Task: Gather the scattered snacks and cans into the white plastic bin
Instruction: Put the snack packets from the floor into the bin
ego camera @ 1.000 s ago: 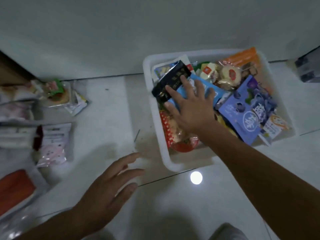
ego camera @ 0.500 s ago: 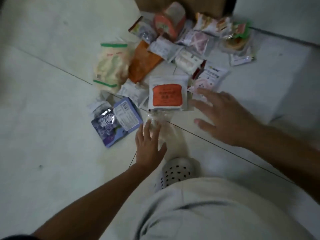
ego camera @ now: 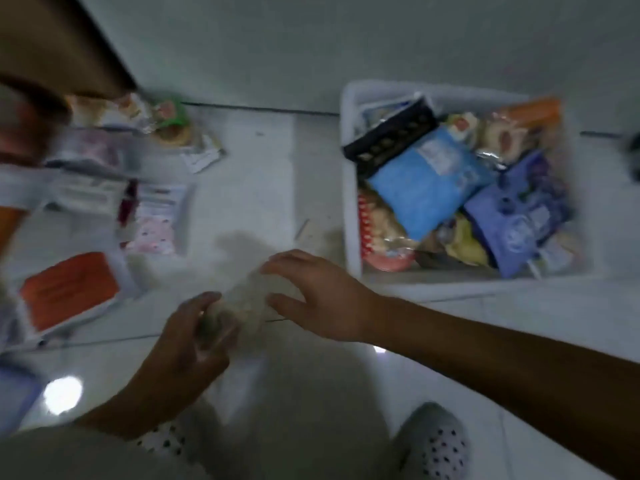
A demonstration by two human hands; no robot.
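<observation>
Fingers of left hand grip blurred clear packet; contents indistinct.

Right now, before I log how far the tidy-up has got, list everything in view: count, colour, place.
white plastic bin: one, white, floor at right, full of snacks
black packet: one, black, over the bin's left rim
blue packet: one, blue, bin's middle
purple packet: one, purple, bin's right
orange packet: one, orange, bin's far corner
orange-labelled packet: one, white and orange, floor at left
pink packet: one, pink and white, floor left of centre
other packets: several, blurred, far left
clear packet: one, clear, between the hands
grey shoe: one, perforated, bottom right
left hand: grips the clear packet
right hand: at the packet's other end, grip blurred
</observation>
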